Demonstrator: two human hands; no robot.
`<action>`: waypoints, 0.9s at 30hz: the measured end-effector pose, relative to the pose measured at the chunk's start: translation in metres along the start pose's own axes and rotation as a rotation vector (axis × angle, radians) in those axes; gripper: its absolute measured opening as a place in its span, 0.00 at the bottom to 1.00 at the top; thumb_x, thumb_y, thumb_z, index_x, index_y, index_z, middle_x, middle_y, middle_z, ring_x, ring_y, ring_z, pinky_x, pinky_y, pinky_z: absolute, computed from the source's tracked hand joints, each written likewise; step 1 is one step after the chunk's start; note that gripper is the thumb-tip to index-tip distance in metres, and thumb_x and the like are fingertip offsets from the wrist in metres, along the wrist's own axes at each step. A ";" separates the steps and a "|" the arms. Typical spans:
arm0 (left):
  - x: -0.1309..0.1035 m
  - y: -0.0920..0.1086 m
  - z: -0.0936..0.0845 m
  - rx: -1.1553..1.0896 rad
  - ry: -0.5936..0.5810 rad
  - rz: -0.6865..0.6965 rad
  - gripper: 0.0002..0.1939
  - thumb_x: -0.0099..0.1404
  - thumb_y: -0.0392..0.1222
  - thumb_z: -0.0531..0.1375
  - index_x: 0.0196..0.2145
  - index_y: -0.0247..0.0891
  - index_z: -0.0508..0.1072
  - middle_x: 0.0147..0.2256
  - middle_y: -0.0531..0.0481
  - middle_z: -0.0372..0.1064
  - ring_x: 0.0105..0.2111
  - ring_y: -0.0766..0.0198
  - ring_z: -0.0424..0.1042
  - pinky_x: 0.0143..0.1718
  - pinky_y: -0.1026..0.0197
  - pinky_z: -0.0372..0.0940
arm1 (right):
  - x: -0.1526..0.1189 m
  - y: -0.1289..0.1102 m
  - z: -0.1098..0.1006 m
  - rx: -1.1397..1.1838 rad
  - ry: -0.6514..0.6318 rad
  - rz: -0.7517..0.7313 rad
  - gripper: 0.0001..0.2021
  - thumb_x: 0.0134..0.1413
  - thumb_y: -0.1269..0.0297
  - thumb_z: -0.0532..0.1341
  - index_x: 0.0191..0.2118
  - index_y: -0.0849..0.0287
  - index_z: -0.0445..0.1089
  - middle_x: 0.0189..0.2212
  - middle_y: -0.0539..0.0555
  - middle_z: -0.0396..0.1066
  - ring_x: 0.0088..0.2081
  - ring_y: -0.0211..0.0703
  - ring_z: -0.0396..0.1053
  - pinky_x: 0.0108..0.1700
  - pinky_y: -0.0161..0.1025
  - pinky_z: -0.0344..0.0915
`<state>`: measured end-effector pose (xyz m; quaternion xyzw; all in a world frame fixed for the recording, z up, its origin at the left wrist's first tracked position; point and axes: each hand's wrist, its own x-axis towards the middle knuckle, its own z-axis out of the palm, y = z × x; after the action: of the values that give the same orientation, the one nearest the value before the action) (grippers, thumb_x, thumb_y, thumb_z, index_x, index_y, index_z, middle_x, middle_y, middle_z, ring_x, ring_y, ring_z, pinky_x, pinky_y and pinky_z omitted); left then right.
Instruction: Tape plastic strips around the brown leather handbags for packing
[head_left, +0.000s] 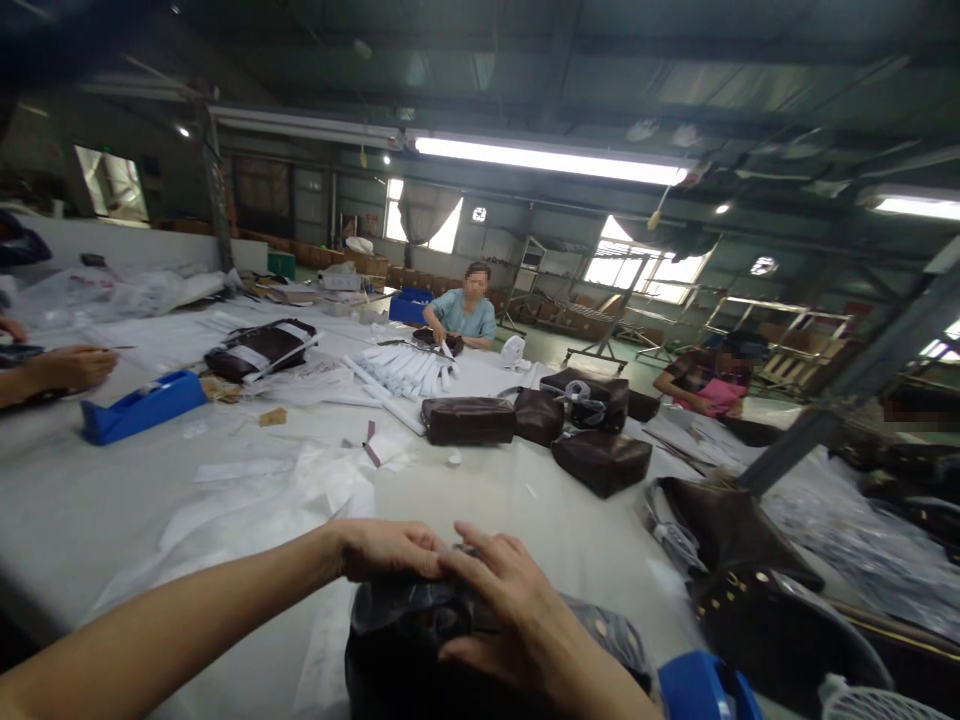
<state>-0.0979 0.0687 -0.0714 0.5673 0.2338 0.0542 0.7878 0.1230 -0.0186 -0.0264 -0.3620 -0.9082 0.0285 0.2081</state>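
A dark, glossy handbag (405,640) stands on the table right in front of me, cut off by the lower picture edge. At its top edge my left hand (394,548) is closed, thumb and fingers pinching the bag's rim. My right hand (510,600) lies over the top of the same bag, fingers stretched out and thumb spread apart. Its fingertips meet those of the left hand. Clear or greyish wrapping (607,630) shows at the bag's right side. What lies beneath the right palm is hidden.
Several brown bags (469,420) stand farther back, and larger ones (735,530) lie at the right. Blue tape dispensers sit at left (142,405) and lower right (705,685). White sheets (300,490) cover the left side. Co-workers sit around; a slanted post (847,390) rises right.
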 end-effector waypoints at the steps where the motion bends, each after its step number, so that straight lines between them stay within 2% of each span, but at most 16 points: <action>1: 0.000 -0.002 0.000 -0.015 0.004 0.017 0.21 0.52 0.57 0.68 0.31 0.34 0.75 0.21 0.52 0.70 0.22 0.63 0.70 0.26 0.63 0.66 | 0.004 -0.002 0.005 0.030 -0.004 -0.018 0.30 0.51 0.55 0.67 0.59 0.54 0.62 0.55 0.63 0.66 0.51 0.53 0.68 0.53 0.49 0.67; 3: -0.001 -0.008 0.000 -0.046 0.001 0.045 0.23 0.53 0.59 0.67 0.31 0.32 0.75 0.22 0.50 0.70 0.22 0.62 0.70 0.26 0.62 0.66 | 0.007 -0.001 0.017 0.090 0.043 -0.043 0.25 0.58 0.62 0.62 0.60 0.54 0.59 0.52 0.61 0.68 0.49 0.48 0.69 0.50 0.44 0.69; 7: -0.004 -0.018 -0.001 -0.116 -0.039 0.082 0.27 0.53 0.61 0.66 0.36 0.31 0.76 0.25 0.47 0.73 0.23 0.61 0.72 0.29 0.61 0.67 | 0.004 0.008 0.033 0.116 0.158 -0.105 0.24 0.61 0.66 0.58 0.62 0.56 0.56 0.47 0.61 0.70 0.46 0.47 0.70 0.46 0.43 0.72; 11: -0.006 -0.017 -0.006 -0.128 -0.124 0.040 0.28 0.53 0.61 0.66 0.41 0.34 0.75 0.31 0.47 0.74 0.28 0.61 0.73 0.33 0.61 0.67 | 0.002 0.011 0.035 0.102 0.143 -0.118 0.25 0.58 0.68 0.59 0.60 0.57 0.58 0.44 0.61 0.71 0.42 0.46 0.71 0.43 0.41 0.73; 14: -0.008 -0.003 -0.011 0.071 -0.118 -0.012 0.28 0.53 0.65 0.65 0.39 0.38 0.75 0.31 0.50 0.73 0.30 0.62 0.71 0.35 0.62 0.65 | 0.003 0.012 0.033 0.093 0.093 -0.084 0.25 0.57 0.70 0.60 0.59 0.56 0.59 0.45 0.61 0.70 0.43 0.47 0.71 0.44 0.42 0.73; 17: -0.010 0.016 -0.015 0.264 -0.109 -0.032 0.25 0.55 0.65 0.63 0.36 0.40 0.76 0.31 0.53 0.72 0.31 0.64 0.69 0.35 0.65 0.62 | 0.004 0.014 0.035 0.135 0.097 -0.063 0.25 0.56 0.71 0.60 0.60 0.54 0.58 0.46 0.60 0.70 0.46 0.47 0.71 0.46 0.42 0.72; 20: -0.013 0.033 -0.015 0.338 -0.142 -0.082 0.20 0.55 0.61 0.65 0.33 0.41 0.77 0.28 0.54 0.69 0.28 0.65 0.66 0.31 0.66 0.59 | 0.004 0.017 0.041 0.209 0.089 -0.082 0.30 0.55 0.72 0.60 0.62 0.53 0.54 0.50 0.61 0.68 0.49 0.46 0.70 0.47 0.40 0.71; 22: -0.014 0.041 -0.014 0.393 -0.152 -0.120 0.17 0.56 0.57 0.65 0.32 0.41 0.76 0.26 0.55 0.67 0.26 0.66 0.64 0.27 0.67 0.57 | 0.003 0.019 0.046 0.198 0.100 -0.108 0.32 0.54 0.74 0.59 0.64 0.53 0.52 0.49 0.60 0.68 0.48 0.46 0.71 0.46 0.40 0.71; 27: -0.012 0.057 -0.011 0.496 -0.132 -0.135 0.09 0.56 0.47 0.66 0.27 0.39 0.74 0.23 0.56 0.65 0.24 0.68 0.61 0.22 0.70 0.54 | -0.001 0.020 0.051 -0.024 0.202 -0.194 0.31 0.57 0.71 0.57 0.65 0.57 0.51 0.46 0.63 0.68 0.43 0.49 0.71 0.43 0.43 0.73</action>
<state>-0.1033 0.0937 -0.0180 0.7285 0.2257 -0.0946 0.6399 0.1164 0.0010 -0.0769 -0.2762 -0.9136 -0.0392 0.2958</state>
